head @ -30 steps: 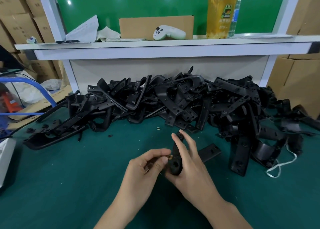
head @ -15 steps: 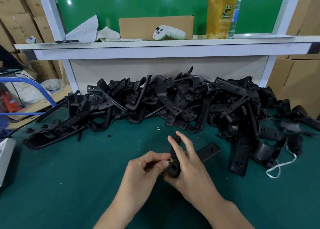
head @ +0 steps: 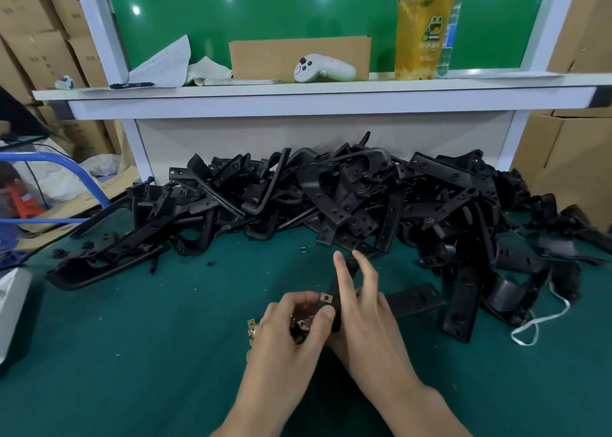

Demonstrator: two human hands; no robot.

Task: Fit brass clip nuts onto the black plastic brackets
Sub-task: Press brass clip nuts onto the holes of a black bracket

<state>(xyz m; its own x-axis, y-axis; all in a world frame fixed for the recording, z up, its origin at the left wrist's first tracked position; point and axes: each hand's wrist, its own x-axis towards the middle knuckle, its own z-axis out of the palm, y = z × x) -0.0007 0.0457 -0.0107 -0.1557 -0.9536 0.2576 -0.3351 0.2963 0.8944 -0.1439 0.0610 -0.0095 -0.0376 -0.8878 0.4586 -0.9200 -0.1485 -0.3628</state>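
The green surface (head: 132, 354) in front of you carries a long pile of black brackets (head: 331, 198) heaped against the white back panel. Nearer you, your right hand (head: 367, 324) grips one bracket (head: 335, 317) just above the surface, index and middle fingers stretched along its upper part. Your left hand (head: 291, 334) meets it from the side, thumb and forefinger pinching a brass clip nut (head: 326, 298) against the bracket's edge. More loose clip nuts (head: 251, 329) lie beside your left knuckles.
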